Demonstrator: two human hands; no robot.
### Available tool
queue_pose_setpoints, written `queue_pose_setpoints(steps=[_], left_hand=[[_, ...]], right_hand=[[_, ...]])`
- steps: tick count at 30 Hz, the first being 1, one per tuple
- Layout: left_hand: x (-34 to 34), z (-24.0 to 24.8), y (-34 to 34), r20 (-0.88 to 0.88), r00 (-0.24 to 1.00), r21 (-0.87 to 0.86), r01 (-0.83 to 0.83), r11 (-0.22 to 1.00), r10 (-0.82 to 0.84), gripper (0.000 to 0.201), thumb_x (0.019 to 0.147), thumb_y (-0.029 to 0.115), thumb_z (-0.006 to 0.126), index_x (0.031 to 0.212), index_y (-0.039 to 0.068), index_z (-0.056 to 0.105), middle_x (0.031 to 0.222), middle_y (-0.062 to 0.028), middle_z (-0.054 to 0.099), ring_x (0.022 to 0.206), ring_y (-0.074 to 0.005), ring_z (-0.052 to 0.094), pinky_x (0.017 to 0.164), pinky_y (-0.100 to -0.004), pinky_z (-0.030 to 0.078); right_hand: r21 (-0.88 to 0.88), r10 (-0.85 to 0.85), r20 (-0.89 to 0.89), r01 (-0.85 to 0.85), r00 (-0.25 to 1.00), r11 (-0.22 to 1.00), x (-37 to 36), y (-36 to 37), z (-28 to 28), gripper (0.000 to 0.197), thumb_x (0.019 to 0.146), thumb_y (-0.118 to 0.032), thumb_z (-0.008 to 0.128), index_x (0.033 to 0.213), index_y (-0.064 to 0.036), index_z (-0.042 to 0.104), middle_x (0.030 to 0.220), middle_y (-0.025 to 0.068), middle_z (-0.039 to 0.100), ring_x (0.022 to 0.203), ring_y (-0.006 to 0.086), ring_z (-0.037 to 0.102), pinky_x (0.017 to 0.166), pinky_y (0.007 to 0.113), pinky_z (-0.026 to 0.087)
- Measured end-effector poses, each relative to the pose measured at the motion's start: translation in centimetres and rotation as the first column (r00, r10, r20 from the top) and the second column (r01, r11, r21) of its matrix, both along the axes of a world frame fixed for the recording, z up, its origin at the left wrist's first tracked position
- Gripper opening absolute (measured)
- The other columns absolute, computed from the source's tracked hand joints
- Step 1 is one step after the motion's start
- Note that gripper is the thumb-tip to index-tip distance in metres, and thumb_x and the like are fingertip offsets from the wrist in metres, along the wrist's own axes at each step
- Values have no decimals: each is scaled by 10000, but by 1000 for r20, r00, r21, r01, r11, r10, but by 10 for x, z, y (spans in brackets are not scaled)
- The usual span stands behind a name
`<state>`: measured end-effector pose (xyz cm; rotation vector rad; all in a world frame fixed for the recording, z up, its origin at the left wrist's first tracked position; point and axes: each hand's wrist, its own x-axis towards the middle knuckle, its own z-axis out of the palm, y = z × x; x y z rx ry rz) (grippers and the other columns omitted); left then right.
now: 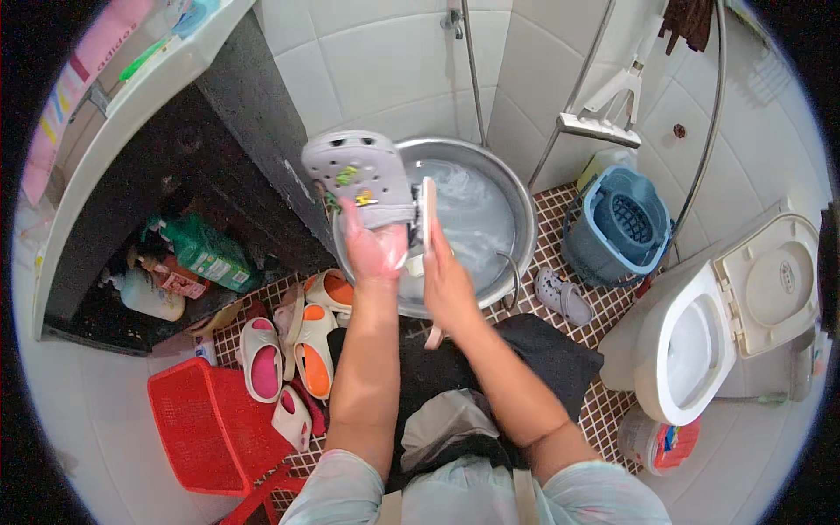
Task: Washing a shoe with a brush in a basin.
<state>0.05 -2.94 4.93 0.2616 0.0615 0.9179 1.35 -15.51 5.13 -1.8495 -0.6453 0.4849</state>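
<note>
A light grey clog (363,171) with small coloured charms is lifted over the left part of a metal basin (528,214). My left hand (376,245) grips its heel end, and pinkish-white suds or glare cover part of that palm. Held upright in my right hand (448,282) is a pale-handled scrub brush (428,210), its dark bristles against the clog's side. The basin holds cloudy, soapy water (468,219). Beside the basin on the right, a matching clog (563,297) sits on the tiled floor.
Several pale slip-on shoes (262,359) and a red plastic basket (188,420) are at the left, below bottles (210,249) under a dark counter. A blue mop bucket (612,227), a squeeze mop (599,129) and an open toilet (682,350) stand at the right.
</note>
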Motion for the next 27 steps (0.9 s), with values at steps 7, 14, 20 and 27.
queue_pose_setpoints(steps=[7, 14, 20, 27], left_hand=[[-1, -5, -1, -30, 998, 3, 57, 998, -57, 500, 959, 378, 399, 1331, 44, 383, 1326, -134, 450, 1216, -303, 429, 1055, -471, 302], [-15, -17, 13, 13, 991, -12, 132, 991, -131, 532, 933, 432, 437, 1317, 66, 405, 1289, -109, 488, 1199, -286, 446, 1059, -468, 292], [-5, -6, 2, 36, 998, -28, 45, 999, -44, 472, 947, 363, 441, 1307, 58, 421, 1304, -127, 478, 1204, -293, 444, 1057, -456, 307], [5, -11, -5, -16, 995, -9, 98, 995, -98, 494, 945, 409, 428, 1316, 84, 413, 1319, -112, 460, 1232, -275, 414, 1058, -445, 297]], right_hand=[[-7, 42, 59, -41, 997, 999, 15, 5, -1, 511, 959, -187, 352, 1439, -112, 195, 1067, 299, 558, 969, 449, 559, 807, 443, 447], [-2, 193, 127, -194, 973, 981, -33, -8, 8, 507, 962, -184, 333, 1445, -128, 189, 1195, 301, 511, 1062, 452, 522, 900, 443, 427], [-132, 66, -25, -69, 997, 989, 5, 1, 13, 506, 965, -182, 331, 1447, -130, 186, 1194, 313, 503, 1052, 453, 529, 866, 410, 444], [-204, 27, -7, -28, 1000, 979, 26, 3, 6, 467, 971, -205, 343, 1425, -129, 262, 1095, 296, 570, 1005, 439, 565, 846, 386, 458]])
